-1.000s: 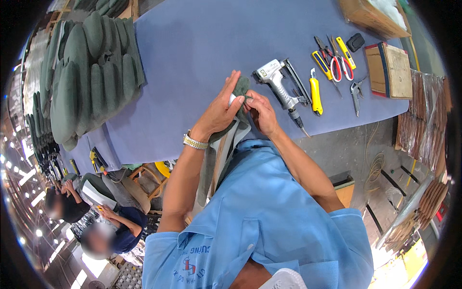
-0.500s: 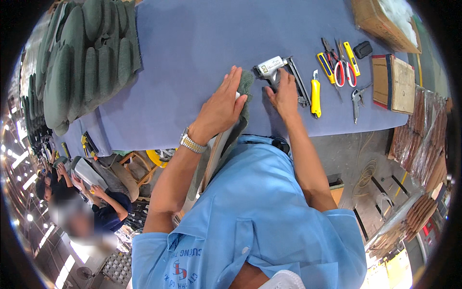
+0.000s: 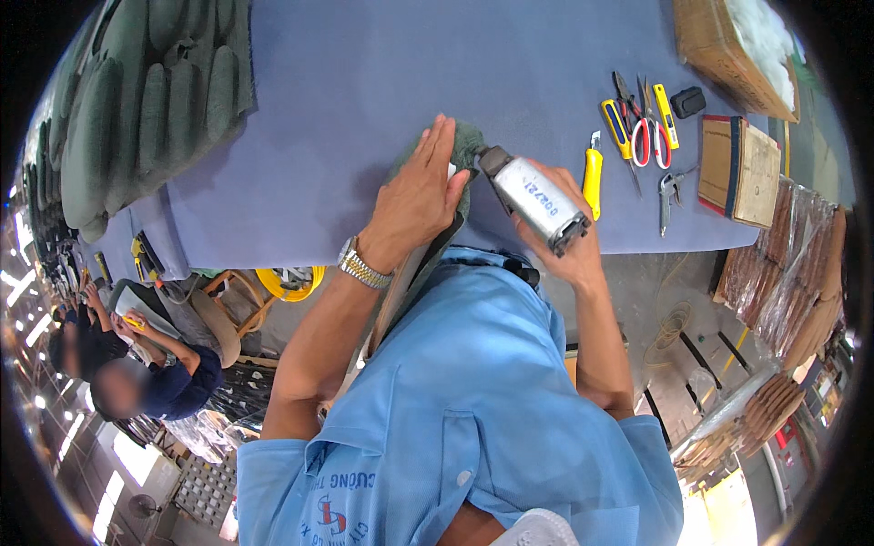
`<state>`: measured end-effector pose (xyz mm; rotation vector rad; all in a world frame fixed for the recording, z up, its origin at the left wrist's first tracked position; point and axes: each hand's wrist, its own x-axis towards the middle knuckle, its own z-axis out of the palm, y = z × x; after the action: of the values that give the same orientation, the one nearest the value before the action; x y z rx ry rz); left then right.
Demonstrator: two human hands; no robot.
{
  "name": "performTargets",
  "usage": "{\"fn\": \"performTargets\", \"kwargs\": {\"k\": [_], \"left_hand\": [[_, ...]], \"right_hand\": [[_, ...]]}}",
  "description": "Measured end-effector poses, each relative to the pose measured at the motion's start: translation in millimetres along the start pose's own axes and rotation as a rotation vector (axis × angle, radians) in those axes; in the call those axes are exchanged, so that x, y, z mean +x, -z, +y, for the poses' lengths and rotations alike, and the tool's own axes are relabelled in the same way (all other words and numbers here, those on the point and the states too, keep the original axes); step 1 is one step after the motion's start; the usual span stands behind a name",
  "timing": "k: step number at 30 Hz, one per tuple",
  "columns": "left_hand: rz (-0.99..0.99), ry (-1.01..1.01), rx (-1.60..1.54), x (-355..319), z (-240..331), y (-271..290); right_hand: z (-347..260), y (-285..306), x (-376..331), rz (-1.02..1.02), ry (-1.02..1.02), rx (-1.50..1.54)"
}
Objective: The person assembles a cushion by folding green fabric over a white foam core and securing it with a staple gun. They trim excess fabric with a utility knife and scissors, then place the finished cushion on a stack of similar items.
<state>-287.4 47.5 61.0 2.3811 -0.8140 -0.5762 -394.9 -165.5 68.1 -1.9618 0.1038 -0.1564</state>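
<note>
A dark green fabric-covered piece [image 3: 469, 139] with a long, pale-edged body leans from the table edge toward my lap. My left hand [image 3: 414, 198] lies over its upper end, fingers stretched together and thumb at the near side, holding it. A small white bit shows between thumb and fingers. My right hand [image 3: 575, 250] is wrapped round a silver staple gun [image 3: 539, 202], whose dark nose points left and meets or nearly meets the fabric beside my left thumb. The gun's body hides most of my right fingers.
Right of the gun lie a yellow utility knife [image 3: 593, 177], red-handled scissors [image 3: 651, 141], pliers [image 3: 625, 91] and an air blow gun [image 3: 668, 196]. Boxes [image 3: 739, 171] stand at the right. Green cushions [image 3: 155, 118] pile up at the left. Other people [image 3: 173, 382] work at far left.
My right hand has picked up the staple gun from the table, turned it and brought its nose left to the fabric. My left hand stays on the green piece.
</note>
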Motion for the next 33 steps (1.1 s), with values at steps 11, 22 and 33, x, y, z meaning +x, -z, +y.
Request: {"fn": "performTargets", "kwargs": {"k": [11, 22, 33], "left_hand": [[0.002, -0.029, -0.053, 3.8, -2.8, 1.7], [-0.019, 0.027, -0.052, 5.8, 3.8, 6.6], [0.082, -0.007, 0.007, -13.7, 8.1, 3.5]], "right_hand": [[-6.6, -6.3, 5.5, -0.154, -0.237, 0.190], [-23.9, -2.1, 34.9, -0.270, -0.280, 0.098], [-14.7, -14.2, 16.8, -0.169, -0.153, 0.117]]}}
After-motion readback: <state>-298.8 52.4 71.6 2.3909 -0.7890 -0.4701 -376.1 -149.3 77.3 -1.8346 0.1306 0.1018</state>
